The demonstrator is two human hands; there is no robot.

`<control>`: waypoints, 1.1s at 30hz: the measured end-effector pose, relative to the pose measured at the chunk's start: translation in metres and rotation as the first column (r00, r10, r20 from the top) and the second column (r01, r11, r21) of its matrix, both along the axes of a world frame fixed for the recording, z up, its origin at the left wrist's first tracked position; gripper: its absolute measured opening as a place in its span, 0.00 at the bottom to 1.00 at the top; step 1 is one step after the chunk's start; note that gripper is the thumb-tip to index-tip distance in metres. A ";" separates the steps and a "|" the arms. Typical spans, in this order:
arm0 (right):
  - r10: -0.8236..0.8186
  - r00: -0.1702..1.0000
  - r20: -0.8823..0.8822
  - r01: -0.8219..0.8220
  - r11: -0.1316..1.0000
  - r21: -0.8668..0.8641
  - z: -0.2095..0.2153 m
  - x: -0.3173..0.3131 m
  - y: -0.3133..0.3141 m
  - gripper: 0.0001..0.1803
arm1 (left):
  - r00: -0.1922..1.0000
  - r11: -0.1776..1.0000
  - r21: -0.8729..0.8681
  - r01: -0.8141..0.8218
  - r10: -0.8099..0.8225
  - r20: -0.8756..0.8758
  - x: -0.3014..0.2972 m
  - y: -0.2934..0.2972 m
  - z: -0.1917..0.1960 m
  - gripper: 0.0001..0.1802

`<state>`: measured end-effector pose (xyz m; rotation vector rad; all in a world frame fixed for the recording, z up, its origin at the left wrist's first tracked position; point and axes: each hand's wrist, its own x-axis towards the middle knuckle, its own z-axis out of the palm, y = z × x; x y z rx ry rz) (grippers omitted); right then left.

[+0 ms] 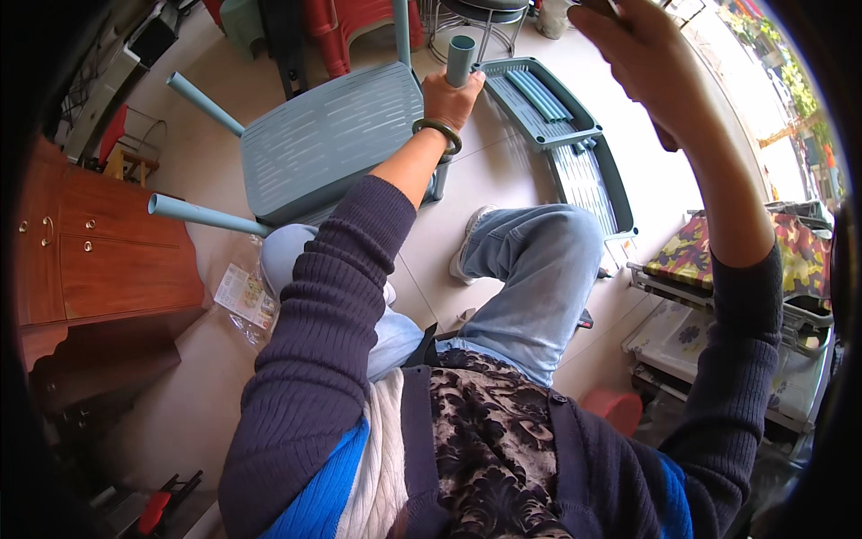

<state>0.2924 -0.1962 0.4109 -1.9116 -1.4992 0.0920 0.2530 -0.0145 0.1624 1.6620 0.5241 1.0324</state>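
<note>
My left hand is closed around an upright blue-green plastic tube, whose open round end points up. The tube stands at the right corner of a slatted blue-green shelf tray. More tubes of the same colour stick out from its other corners, one being the near left tube. High at the upper right, my right hand is raised and closed on a dark-handled tool. Only the reddish-brown end of its handle and a bit near the top edge show; the rest is hidden or cut off.
Two more trays, the upper tray holding several loose tubes and the lower tray, lie to the right. A wooden cabinet stands left, with a clear plastic bag beside it. A rack is at right; a stool stands behind.
</note>
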 end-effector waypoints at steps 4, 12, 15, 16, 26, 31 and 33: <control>0.040 0.929 0.368 -0.008 0.996 -0.087 -0.061 0.026 0.008 0.19 | 1.000 1.000 0.022 -0.005 0.004 0.031 0.008 -0.002 -0.007 0.12; -0.006 0.945 0.327 -0.002 1.000 0.023 -0.051 0.019 0.011 0.15 | 1.000 0.999 0.039 -0.002 0.001 0.025 0.008 -0.004 -0.008 0.13; 0.038 0.944 0.328 0.000 0.993 -0.115 -0.054 0.021 0.012 0.19 | 0.999 0.994 0.102 -0.041 0.040 0.010 0.009 -0.002 -0.014 0.13; 0.068 0.959 0.276 -0.026 0.988 -0.153 -0.044 0.019 0.014 0.19 | 0.998 0.990 0.127 -0.062 0.060 0.016 0.008 0.002 -0.017 0.12; 0.058 0.958 0.280 0.000 0.979 -0.204 -0.045 0.031 0.013 0.17 | 1.000 0.996 0.087 -0.017 0.017 0.003 0.006 -0.004 -0.013 0.11; -0.107 0.971 0.215 0.146 0.974 -0.174 -0.027 0.015 0.011 0.23 | 0.999 0.997 0.074 -0.024 0.027 -0.046 -0.001 -0.001 -0.009 0.11; -0.050 0.920 0.389 0.023 0.997 0.074 -0.064 0.029 0.007 0.14 | 0.999 0.999 0.045 0.018 -0.017 -0.028 0.009 -0.010 -0.004 0.11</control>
